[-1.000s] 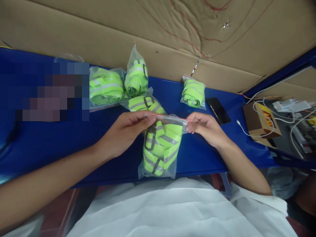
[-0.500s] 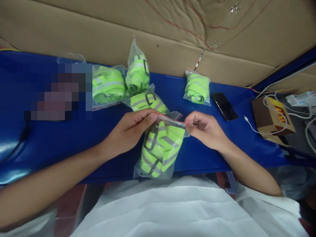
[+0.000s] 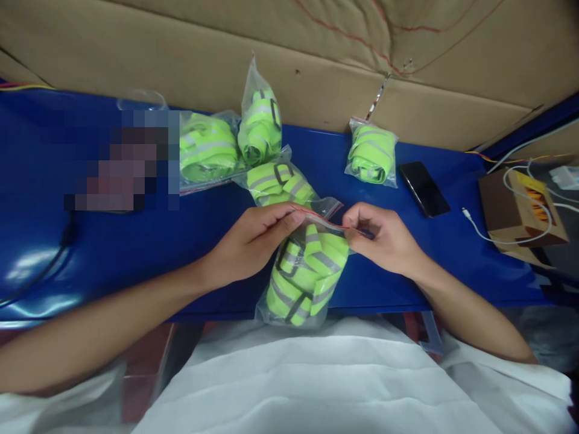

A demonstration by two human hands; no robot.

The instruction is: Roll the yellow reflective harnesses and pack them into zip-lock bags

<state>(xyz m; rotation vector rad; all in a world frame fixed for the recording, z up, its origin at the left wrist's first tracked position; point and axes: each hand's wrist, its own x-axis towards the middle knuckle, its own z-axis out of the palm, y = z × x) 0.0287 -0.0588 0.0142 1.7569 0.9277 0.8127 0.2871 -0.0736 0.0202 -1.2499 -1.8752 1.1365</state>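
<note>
A clear zip bag (image 3: 302,274) stuffed with a folded neon-green reflective vest hangs between my hands over the near edge of the blue table (image 3: 136,253). My left hand (image 3: 257,241) pinches the left end of the bag's red-lined top strip. My right hand (image 3: 382,238) pinches the right end of the same strip. Both hands are closed on the bag's mouth.
Several more bagged green vests lie behind: one flat (image 3: 208,150), one upright (image 3: 260,123), one just past my hands (image 3: 278,181), one to the right (image 3: 371,154). A black phone (image 3: 424,188), a white cable (image 3: 479,229) and a cardboard box (image 3: 520,211) sit right. Cardboard wall behind.
My hands have kept hold of the bag's top strip and come slightly closer together; the view has shifted a little, and the bag hangs lower over the table edge.
</note>
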